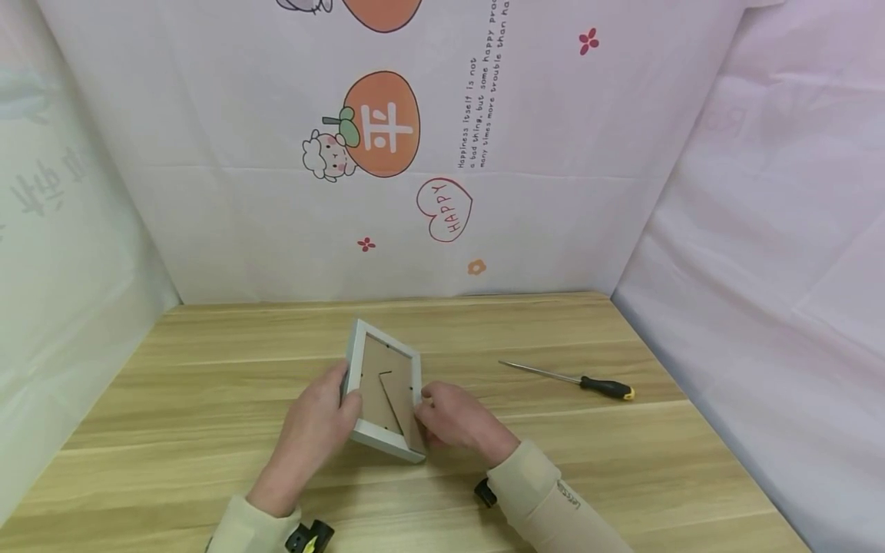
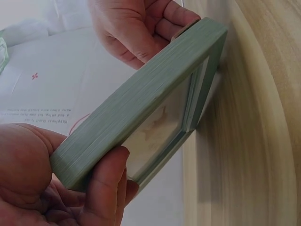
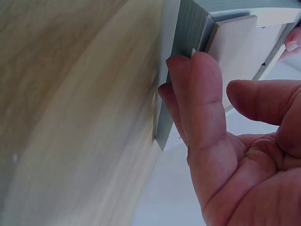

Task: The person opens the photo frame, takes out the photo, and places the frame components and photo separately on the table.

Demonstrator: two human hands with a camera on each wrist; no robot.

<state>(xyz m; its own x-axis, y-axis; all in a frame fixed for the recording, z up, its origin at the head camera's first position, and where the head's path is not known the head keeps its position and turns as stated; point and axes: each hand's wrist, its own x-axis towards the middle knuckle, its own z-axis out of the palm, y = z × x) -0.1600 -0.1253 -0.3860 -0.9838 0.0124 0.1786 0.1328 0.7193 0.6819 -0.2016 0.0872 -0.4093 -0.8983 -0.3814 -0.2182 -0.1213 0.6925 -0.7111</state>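
A picture frame (image 1: 389,442) with grey-green sides is held tilted above the table, its brown backing board (image 1: 379,361) facing me. A brown stand leg (image 3: 233,33) lies along the back, and small dark tabs sit around the board's edge. My left hand (image 1: 319,415) grips the frame's left side, thumb on the back and fingers (image 2: 106,181) curled round to the glass side. At the right edge is my right hand (image 1: 456,418). Its fingers (image 3: 207,94) are extended beside the frame's side, with the thumb apart from them. Whether they press on it is unclear.
A screwdriver (image 1: 607,387) with a black and yellow handle lies on the wooden table (image 1: 228,369) to the right, its shaft pointing left. White printed cloth (image 1: 539,223) hangs behind the table and along both sides.
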